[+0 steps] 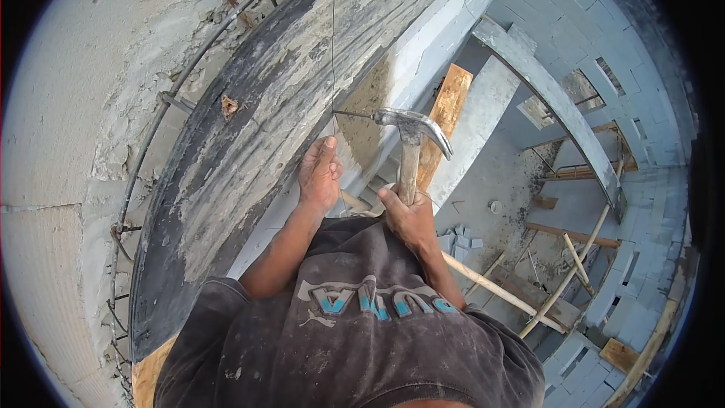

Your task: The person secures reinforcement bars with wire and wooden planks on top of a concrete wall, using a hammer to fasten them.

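My right hand [411, 219] is wrapped round the wooden handle of a claw hammer [410, 130], held upright with its metal head above the fist. The hammer's face is at the end of a long nail [353, 114], which points left into the edge of a dark, plaster-smeared board [249, 117]. A thin string [333, 45] runs down the board to the nail. Just below the nail, my left hand [321, 175] is closed with thumb and fingers together, apparently pinching the string's lower end. Its fingertips are partly hidden.
A rough wall with a bent steel bar [155, 136] lies along the left. On the right, a wooden plank [447, 117] stands near the hammer. Far below are a floor with rubble [459, 242], wooden poles [502, 293] and grey block walls [642, 136].
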A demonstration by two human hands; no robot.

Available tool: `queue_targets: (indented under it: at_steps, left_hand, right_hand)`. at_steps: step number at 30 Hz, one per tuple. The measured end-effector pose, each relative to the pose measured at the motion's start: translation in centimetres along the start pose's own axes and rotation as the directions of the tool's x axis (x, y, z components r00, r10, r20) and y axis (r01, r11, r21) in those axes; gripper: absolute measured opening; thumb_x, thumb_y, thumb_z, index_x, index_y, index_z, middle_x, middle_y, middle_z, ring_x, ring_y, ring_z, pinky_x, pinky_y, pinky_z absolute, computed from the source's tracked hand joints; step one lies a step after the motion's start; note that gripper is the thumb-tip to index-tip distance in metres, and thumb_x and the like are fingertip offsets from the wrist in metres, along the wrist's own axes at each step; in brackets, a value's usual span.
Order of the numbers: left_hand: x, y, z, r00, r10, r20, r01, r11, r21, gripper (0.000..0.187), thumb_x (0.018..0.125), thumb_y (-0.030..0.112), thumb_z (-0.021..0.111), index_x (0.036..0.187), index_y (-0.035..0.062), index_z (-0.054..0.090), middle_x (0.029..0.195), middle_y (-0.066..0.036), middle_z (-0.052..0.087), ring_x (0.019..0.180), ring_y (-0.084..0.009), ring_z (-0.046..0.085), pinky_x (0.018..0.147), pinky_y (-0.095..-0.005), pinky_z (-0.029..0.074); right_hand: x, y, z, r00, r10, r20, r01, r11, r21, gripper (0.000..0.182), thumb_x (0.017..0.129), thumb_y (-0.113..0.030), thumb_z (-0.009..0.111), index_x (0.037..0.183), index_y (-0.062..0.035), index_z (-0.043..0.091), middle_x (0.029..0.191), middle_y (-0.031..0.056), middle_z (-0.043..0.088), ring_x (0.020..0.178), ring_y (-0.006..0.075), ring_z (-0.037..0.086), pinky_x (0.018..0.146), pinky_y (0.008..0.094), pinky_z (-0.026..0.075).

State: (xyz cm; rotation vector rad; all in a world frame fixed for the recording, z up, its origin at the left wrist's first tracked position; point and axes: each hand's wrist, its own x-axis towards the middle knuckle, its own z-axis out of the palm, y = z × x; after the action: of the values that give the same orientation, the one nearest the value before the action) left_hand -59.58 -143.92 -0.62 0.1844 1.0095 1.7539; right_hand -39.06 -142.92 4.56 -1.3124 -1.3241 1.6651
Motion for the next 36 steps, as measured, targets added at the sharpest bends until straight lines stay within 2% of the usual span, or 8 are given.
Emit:
queue_targets:
  at_steps: [1,4,8,9,10,16,26,36]
  left_hand:
    - [0.8,0.2,0.2,1.000,0.024,0.009,-0.024,1.000,0.002,0.015,0.095,0.022,0.069,0.102,0.0109,0.062,0.085,0.005,0.055,0.060,-0.0024,0.045,0.050,-0.0183,0.034]
    - [0.0,-0.2,-0.1,1.000,0.004,-0.017,-0.003,1.000,0.005,0.016,0.094,0.022,0.069,0.103,0.0109,0.062,0.084,0.006,0.054,0.060,-0.0024,0.044,0.050,-0.0186,0.034]
    - [-0.2,0.1,0.6,0.998,0.001,-0.060,0.001,1.000,0.020,0.017,0.094,0.023,0.070,0.103,0.0106,0.061,0.082,0.006,0.052,0.059,-0.0022,0.043,0.049,-0.0187,0.034]
    - [0.0,0.2,1.0,0.997,-0.002,-0.071,0.003,1.000,0.016,0.017,0.094,0.023,0.070,0.103,0.0106,0.061,0.081,0.006,0.051,0.059,-0.0022,0.043,0.049,-0.0188,0.034]
    - [0.2,0.3,1.4,0.997,-0.009,-0.081,0.010,1.000,0.016,0.017,0.093,0.022,0.070,0.102,0.0107,0.061,0.080,0.006,0.051,0.059,-0.0021,0.043,0.049,-0.0188,0.034]
    - [0.4,-0.3,1.2,0.997,-0.024,-0.070,0.026,0.999,0.033,0.017,0.093,0.023,0.071,0.101,0.0116,0.061,0.078,0.007,0.050,0.056,-0.0020,0.041,0.047,-0.0190,0.032]
    - [2.1,-1.5,4.0,0.994,-0.066,-0.086,0.063,0.997,-0.036,0.020,0.095,0.029,0.068,0.102,0.0123,0.060,0.079,0.007,0.049,0.056,-0.0018,0.039,0.047,-0.0195,0.029]
    - [2.8,-3.9,13.8,0.966,-0.212,-0.145,0.148,0.921,-0.361,0.050,0.092,0.063,0.055,0.101,0.0138,0.055,0.076,0.005,0.047,0.055,-0.0056,0.039,0.048,-0.0220,0.030]
  right_hand:
    - [0.4,-1.5,0.0,0.995,0.097,0.035,-0.099,0.993,0.067,0.027,0.093,-0.018,0.069,0.080,-0.0118,0.046,0.054,-0.0049,0.039,0.042,0.0069,0.035,0.042,0.0263,0.035]
    - [-0.4,-3.6,-4.5,0.968,-0.236,-0.090,0.242,0.762,0.600,0.023,0.099,-0.020,0.060,0.084,-0.0075,0.047,0.055,-0.0015,0.041,0.040,0.0079,0.034,0.041,0.0276,0.034]
    - [1.2,-2.6,-2.7,0.677,-0.628,-0.383,0.712,0.427,0.558,0.017,0.104,-0.021,0.046,0.091,-0.0111,0.043,0.055,-0.0001,0.039,0.042,0.0099,0.038,0.045,0.0288,0.041]
    - [0.8,0.0,-0.6,0.852,-0.464,-0.244,0.524,0.762,0.381,0.021,0.101,-0.022,0.056,0.086,-0.0110,0.046,0.056,-0.0029,0.047,0.043,0.0094,0.043,0.046,0.0263,0.042]
    - [1.4,2.3,0.0,0.978,-0.196,0.071,0.208,0.937,-0.280,0.024,0.096,-0.022,0.065,0.084,-0.0070,0.050,0.057,-0.0011,0.049,0.043,0.0100,0.044,0.045,0.0274,0.040]
    - [1.7,-0.6,-2.6,0.994,0.063,-0.085,-0.013,0.867,0.499,0.027,0.094,-0.017,0.067,0.080,-0.0080,0.046,0.056,-0.0037,0.038,0.040,0.0064,0.033,0.037,0.0257,0.030]
    - [4.0,-0.5,-5.5,0.978,0.113,-0.173,-0.013,0.871,0.492,0.028,0.093,-0.020,0.069,0.086,-0.0104,0.044,0.056,-0.0041,0.037,0.039,0.0068,0.032,0.037,0.0264,0.031]
    - [6.3,-2.7,-8.7,0.984,0.137,-0.116,-0.081,0.915,0.394,0.030,0.094,-0.025,0.067,0.084,-0.0127,0.041,0.054,-0.0031,0.036,0.039,0.0086,0.035,0.039,0.0270,0.033]
